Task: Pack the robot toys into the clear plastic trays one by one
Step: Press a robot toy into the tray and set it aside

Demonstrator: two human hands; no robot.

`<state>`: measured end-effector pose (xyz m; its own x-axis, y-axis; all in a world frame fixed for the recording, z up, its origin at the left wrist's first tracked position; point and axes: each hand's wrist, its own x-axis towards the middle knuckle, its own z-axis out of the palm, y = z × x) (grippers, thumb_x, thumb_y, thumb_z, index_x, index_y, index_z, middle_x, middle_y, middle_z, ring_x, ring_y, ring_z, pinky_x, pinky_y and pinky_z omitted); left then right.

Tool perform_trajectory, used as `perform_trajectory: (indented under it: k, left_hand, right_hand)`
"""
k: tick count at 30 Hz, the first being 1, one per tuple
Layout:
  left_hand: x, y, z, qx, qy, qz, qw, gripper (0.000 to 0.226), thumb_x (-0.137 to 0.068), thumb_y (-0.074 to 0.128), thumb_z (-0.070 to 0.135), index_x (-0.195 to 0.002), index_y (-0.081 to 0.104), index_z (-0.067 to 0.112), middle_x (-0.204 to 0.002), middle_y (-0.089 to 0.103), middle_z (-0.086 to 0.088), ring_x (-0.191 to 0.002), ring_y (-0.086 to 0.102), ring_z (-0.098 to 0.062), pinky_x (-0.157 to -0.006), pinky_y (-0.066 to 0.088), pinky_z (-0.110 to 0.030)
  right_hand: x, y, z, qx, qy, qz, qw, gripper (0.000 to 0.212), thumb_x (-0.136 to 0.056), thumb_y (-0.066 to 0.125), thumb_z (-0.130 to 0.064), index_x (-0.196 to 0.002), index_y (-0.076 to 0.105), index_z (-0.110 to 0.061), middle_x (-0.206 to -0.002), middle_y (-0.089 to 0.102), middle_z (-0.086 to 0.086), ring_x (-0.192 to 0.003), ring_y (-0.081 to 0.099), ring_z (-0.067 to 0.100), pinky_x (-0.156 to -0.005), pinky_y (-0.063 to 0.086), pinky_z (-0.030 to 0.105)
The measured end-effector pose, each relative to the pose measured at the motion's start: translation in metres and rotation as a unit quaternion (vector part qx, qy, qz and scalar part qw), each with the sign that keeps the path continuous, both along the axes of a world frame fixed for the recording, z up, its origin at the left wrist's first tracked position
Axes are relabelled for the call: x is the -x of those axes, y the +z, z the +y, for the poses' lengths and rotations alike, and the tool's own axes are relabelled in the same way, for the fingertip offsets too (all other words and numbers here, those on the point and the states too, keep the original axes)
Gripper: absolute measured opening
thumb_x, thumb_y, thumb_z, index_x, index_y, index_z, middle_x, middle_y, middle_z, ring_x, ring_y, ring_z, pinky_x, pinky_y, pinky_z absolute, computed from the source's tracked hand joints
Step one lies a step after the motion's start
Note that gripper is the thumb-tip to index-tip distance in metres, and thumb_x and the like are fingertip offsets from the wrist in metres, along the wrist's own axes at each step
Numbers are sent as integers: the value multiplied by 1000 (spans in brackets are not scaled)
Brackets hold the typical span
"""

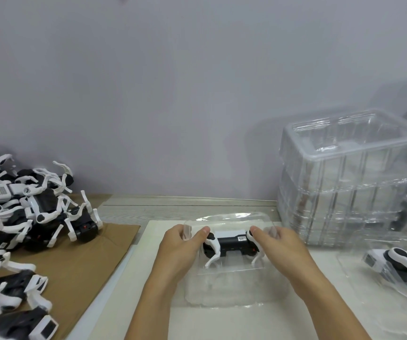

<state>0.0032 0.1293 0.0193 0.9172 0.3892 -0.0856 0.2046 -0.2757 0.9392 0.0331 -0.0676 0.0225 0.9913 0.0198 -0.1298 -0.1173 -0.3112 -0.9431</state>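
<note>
Seating a robot toy in a clear tray.
Both hands are gripping the toy (232, 244), left hand (183, 249) curling round its left end, right hand (278, 249) round its right; the toy's long axis is running left–right inside the tray (234, 293), legs pointing near, on the table (222, 320).

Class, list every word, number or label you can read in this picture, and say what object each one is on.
No text here can be read.
Small label on the robot toy in the clear tray between the hands: too small and blurred.
Patches on the toys in the pile: too blurred to tell whether they are labels.
</note>
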Motion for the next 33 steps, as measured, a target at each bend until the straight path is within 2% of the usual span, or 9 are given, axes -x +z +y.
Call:
perform_trajectory:
  k: [2, 5, 8, 10, 14, 21, 26, 30, 33]
  left_hand:
    - [1, 2, -1, 38, 2, -30, 999, 35, -87, 70, 45, -108, 62, 19, -98, 63, 13, -87, 60, 3, -78, 47, -23]
    - [1, 5, -1, 78, -6, -54, 995, 35, -82, 73, 52, -112, 57, 46, -110, 63, 6, -106, 63, -12, -97, 51, -41]
    - [4, 10, 2, 107, -37, -83, 990, 45, -69, 79, 61, -106, 55, 54, -94, 72, 8, -88, 68, -4, -85, 52, -35]
    - [5, 12, 3, 99, -49, -98, 989, 60, -60, 84, 65, -110, 53, 55, -97, 71, 10, -82, 67, 4, -80, 47, -30]
    - [5, 12, 3, 77, -48, -111, 990, 73, -55, 86, 60, -118, 49, 51, -107, 65, 7, -88, 69, -1, -78, 45, -25]
    - [5, 12, 5, 13, -56, -65, 996, 68, -61, 67, 70, -121, 45, 47, -104, 64, 10, -92, 65, -1, -78, 48, -26]
    - [5, 9, 4, -93, -52, -71, 992, 75, -81, 70, 57, -143, 30, 44, -142, 41, 17, -135, 38, -8, -105, 35, -28]
    - [9, 24, -4, -205, -108, -147, 962, 56, -76, 75, 57, -123, 44, 60, -143, 32, 37, -131, 25, 14, -100, 21, -10]
    - [11, 31, -14, -272, -205, -99, 935, 67, -57, 78, 72, -118, 51, 59, -148, 20, 40, -140, 6, 14, -113, 10, -23]
  right_hand:
    - [0, 1, -1, -31, 4, -27, 999, 34, -90, 62, -42, -88, 59, -8, -78, 70, 0, -76, 61, 12, -68, 42, 28]
    - [2, 5, -1, -93, 17, -54, 994, 38, -83, 69, -50, -114, 61, -30, -104, 69, -15, -93, 64, 1, -77, 46, 25]
    - [4, 7, -4, -134, 51, -60, 988, 56, -68, 74, -55, -117, 59, -34, -91, 72, -20, -77, 67, -6, -70, 45, 20]
    - [3, 6, -7, -148, 56, -64, 985, 59, -72, 83, -48, -123, 56, -34, -96, 73, -18, -82, 69, -5, -72, 46, 21]
    - [1, 3, -10, -148, 43, -79, 985, 57, -79, 80, -31, -128, 51, -36, -106, 71, -9, -84, 71, -1, -63, 49, 12]
    - [-2, 1, -9, -129, 30, -75, 988, 65, -66, 78, -55, -124, 55, -37, -98, 72, -10, -76, 69, -4, -70, 47, 24]
    - [-10, -4, -11, -103, 5, -66, 992, 32, -78, 79, -45, -99, 57, -38, -74, 73, -21, -66, 70, 1, -66, 48, 27]
    - [-12, -7, -11, -53, -6, -45, 998, 39, -79, 76, -48, -110, 65, -27, -81, 76, -9, -73, 71, 7, -71, 52, 29]
    - [-12, -7, -14, -13, -4, -47, 999, 33, -82, 71, -50, -106, 66, -28, -88, 74, -12, -82, 70, 6, -72, 52, 27]
